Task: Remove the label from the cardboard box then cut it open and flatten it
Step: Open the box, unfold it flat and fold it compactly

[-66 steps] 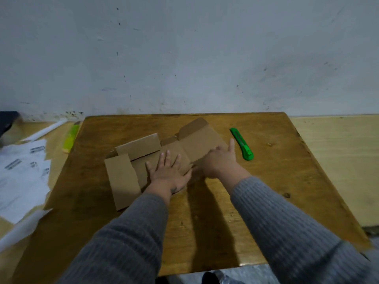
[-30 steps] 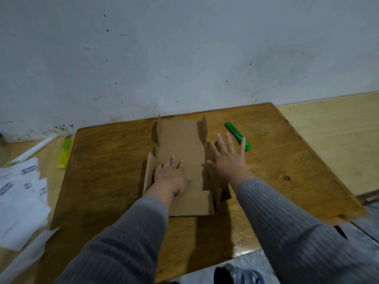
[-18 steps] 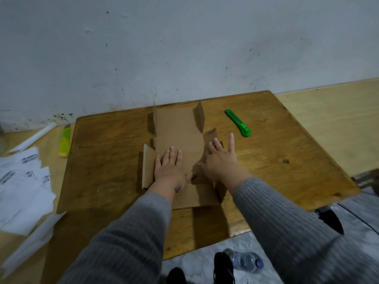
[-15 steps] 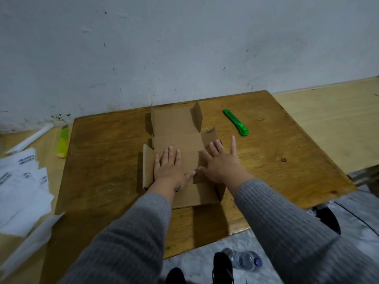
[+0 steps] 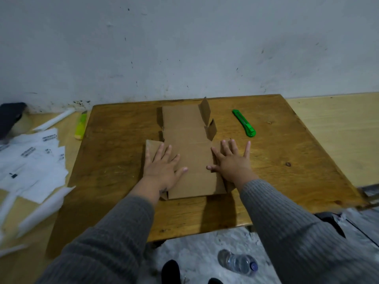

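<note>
One view only: head camera, looking forward and down.
Cardboard box (image 5: 189,152): lies cut open near the middle of the wooden table (image 5: 114,160), the main panels down flat, no label visible on the upper face.
Left hand (image 5: 162,167): spread open, palm down on the left side flap and the panel beside it; it grips nothing, it only presses.
Right hand (image 5: 231,162): spread open, palm down across the right edge of the sheet, outer fingers reaching onto bare table; it also holds nothing.
Step, as I judge it: flattening, close to finished.
Risk, flaps: two small flaps (image 5: 208,119) on the far right side stand up off the table; the creases look springy, so they would likely rise again unless pressed or folded back past flat.
Risk, rebound: the near side flaps may lift once the palms come off, for the same reason.
Risk, slide: pressure sits on the near half only; a forward push could skate the sheet toward the wall.
Risk, cutter: green utility knife (image 5: 244,123) lies just beyond the right fingertips; whether the blade is out I cannot tell, so a blind sweep to the right could meet it.
Count, boxes: one.
Count, hands: two, both in grey sleeves.
Count, cutters: one green; one yellow-green object (image 5: 80,127) off the table's left edge, kind unclear.
Count, raised flaps: two.
Count, plastic bottle (image 5: 238,263): one, on the floor.
Count, white paper scraps (image 5: 30,165): several in a heap at left, too overlapped to number.
</note>
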### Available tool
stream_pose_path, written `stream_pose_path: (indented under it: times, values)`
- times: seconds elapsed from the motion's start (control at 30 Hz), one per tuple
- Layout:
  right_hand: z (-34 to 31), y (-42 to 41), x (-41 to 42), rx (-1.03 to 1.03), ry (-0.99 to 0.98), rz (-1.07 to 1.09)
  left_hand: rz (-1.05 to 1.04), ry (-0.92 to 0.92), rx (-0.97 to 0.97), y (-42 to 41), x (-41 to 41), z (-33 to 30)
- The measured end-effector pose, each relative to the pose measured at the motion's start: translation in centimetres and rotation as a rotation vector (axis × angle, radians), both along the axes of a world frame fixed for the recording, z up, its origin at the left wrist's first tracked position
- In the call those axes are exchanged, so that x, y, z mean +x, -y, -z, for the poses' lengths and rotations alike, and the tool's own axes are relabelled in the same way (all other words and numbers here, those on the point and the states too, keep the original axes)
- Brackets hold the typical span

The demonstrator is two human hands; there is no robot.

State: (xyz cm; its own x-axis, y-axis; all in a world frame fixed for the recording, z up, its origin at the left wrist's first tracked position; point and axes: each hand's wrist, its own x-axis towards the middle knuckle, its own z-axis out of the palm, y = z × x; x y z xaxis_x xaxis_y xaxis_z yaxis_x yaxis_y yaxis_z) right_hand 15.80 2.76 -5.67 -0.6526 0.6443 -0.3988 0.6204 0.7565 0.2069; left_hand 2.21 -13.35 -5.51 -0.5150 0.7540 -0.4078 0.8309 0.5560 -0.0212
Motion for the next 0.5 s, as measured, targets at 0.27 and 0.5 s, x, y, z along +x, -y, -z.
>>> stream_pose_path:
  times: [0.27, 0.5]
  values:
    - [-3.8, 2.9, 0.2, -0.182, -0.264, -0.297, -0.085, -0.029, 0.221, 1.9, 2.8, -0.9]
    - [-4.6, 4.5, 1.6, -0.216, -0.353, -0.245, -0.199, 0.020, 0.244, 4.5, 3.6, -1.5]
